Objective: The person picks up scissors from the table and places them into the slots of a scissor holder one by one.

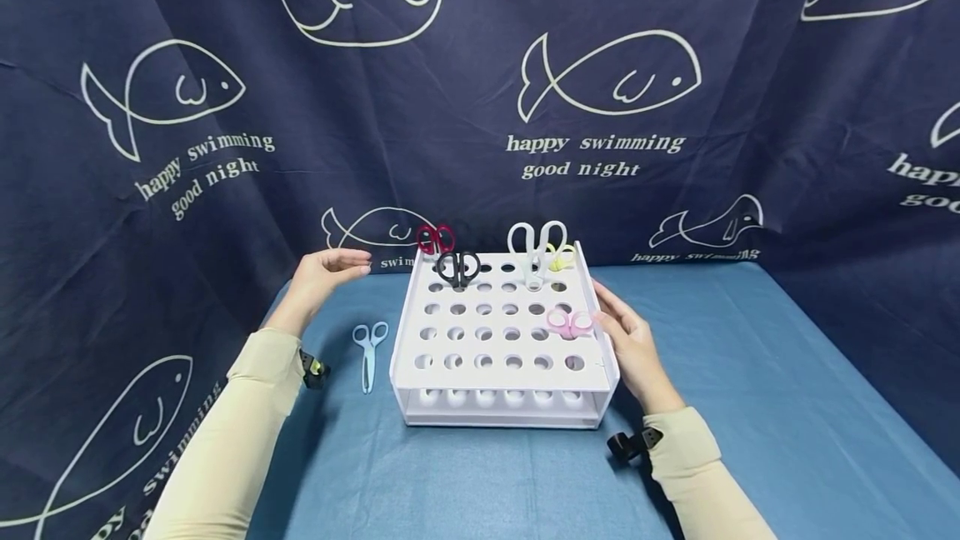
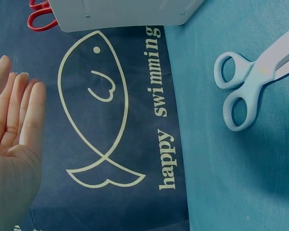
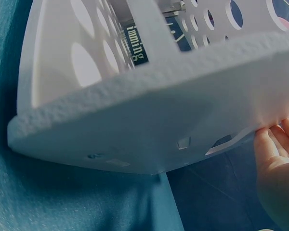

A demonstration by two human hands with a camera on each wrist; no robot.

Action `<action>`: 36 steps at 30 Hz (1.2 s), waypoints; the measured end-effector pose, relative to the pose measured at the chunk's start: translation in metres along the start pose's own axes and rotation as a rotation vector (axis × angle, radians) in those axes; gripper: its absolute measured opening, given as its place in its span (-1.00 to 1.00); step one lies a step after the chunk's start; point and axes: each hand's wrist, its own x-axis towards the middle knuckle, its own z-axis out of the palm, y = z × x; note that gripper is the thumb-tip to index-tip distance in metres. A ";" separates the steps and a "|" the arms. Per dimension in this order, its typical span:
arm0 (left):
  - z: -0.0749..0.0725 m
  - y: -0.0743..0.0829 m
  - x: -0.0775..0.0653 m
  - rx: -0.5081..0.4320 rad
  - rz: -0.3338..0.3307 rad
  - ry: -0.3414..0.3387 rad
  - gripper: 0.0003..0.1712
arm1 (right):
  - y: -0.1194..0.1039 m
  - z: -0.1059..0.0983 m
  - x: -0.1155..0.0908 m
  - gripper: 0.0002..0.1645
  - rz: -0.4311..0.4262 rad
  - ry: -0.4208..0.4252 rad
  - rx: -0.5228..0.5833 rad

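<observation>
In the head view my left hand (image 1: 318, 282) hangs in the air left of a white rack (image 1: 498, 378), fingers extended and holding nothing. Below it, light blue scissors (image 1: 368, 350) lie on the cloth; the left wrist view shows their handles close up. My right hand (image 1: 632, 347) touches the rack's right side; in the right wrist view its fingertips rest against the outer wall (image 3: 149, 120). Pink scissors (image 1: 571, 325) stand in a hole near that hand. Toward the back stand red scissors (image 1: 436, 242), black scissors (image 1: 458, 269), white scissors (image 1: 533, 261) and yellow scissors (image 1: 559, 263).
The rack has rows of round holes over a lower shelf and sits on a blue tablecloth (image 1: 495, 482). A dark blue curtain (image 1: 465, 140) with fish drawings hangs behind and at both sides.
</observation>
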 end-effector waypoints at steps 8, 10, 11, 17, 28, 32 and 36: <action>-0.001 -0.007 -0.001 -0.024 -0.019 0.012 -0.42 | 0.001 0.000 0.000 -0.38 -0.011 -0.001 -0.006; -0.001 -0.007 -0.002 -0.034 -0.019 0.007 -0.46 | 0.001 0.000 0.000 -0.38 -0.012 -0.001 -0.007; -0.001 -0.007 -0.003 -0.039 -0.018 0.005 -0.48 | 0.001 0.000 0.000 -0.39 -0.014 0.000 -0.008; -0.001 0.000 -0.009 -0.057 -0.013 -0.010 -0.52 | -0.001 0.001 0.000 -0.40 -0.015 -0.001 -0.006; 0.002 -0.033 0.002 -0.061 -0.002 0.020 -0.43 | 0.001 0.000 0.000 -0.38 -0.021 -0.006 0.001; 0.004 -0.043 0.002 -0.093 0.023 0.033 -0.44 | 0.003 -0.001 0.000 -0.39 -0.013 -0.003 -0.004; 0.005 -0.051 0.001 -0.117 0.031 0.041 -0.45 | 0.003 -0.001 0.000 -0.39 -0.013 -0.005 -0.001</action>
